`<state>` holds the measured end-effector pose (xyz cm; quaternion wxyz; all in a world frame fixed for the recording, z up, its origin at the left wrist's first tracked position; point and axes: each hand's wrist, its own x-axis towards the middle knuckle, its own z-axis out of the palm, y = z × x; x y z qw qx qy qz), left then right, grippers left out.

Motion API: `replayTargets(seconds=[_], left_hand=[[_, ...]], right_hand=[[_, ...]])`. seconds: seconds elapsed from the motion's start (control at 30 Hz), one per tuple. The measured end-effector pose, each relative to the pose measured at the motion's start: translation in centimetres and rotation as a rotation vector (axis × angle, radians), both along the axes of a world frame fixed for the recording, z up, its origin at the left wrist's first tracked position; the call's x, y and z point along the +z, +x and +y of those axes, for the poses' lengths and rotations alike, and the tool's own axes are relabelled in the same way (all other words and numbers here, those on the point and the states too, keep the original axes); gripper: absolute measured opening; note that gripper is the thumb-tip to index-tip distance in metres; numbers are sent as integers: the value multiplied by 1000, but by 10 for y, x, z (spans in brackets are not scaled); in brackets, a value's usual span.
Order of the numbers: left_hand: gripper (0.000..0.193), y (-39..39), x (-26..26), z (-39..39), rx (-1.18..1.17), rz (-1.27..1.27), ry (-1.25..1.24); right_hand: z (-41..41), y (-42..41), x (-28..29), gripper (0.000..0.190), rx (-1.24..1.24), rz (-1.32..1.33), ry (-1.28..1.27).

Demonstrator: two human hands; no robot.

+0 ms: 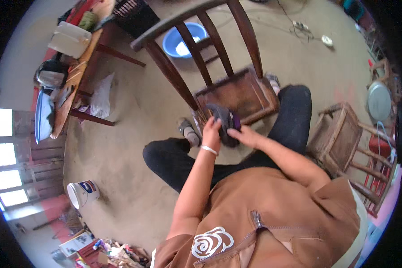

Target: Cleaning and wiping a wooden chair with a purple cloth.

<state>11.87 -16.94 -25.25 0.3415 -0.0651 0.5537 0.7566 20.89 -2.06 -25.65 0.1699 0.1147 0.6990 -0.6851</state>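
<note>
My left hand (211, 134), with a pale bangle at its wrist, has its fingers closed on the near left side of a dark grey soft cloth item (223, 124). My right hand (249, 135) grips the same item from the right, by a purple part. Blur hides exactly what this item is; it may be a shoe or folded fabric. It is held between my knees, over the near edge of a wooden chair (232, 95) whose slatted back stands on the far side.
Past the chair stands a blue basin (170, 40) with something white inside. A second wooden chair (341, 140) is close on my right. At left are a wooden table (65, 110) bearing containers and a white bucket (88, 192). Cables and a power strip (300, 25) lie on the floor.
</note>
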Motion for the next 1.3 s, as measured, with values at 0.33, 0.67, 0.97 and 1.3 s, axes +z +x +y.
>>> replayTargets(seconds=[0.33, 0.67, 0.97, 1.3], left_hand=[[65, -168, 68, -25, 172, 818, -941], [22, -219, 27, 16, 225, 611, -110], [18, -216, 36, 13, 189, 553, -40], [23, -218, 46, 15, 118, 616, -184]], right_hand=[[75, -60, 111, 35, -187, 738, 967], [29, -262, 235, 36, -114, 1239, 1080], [2, -349, 189, 30, -132, 1195, 1343], [219, -295, 166, 31, -532, 1094, 1639]])
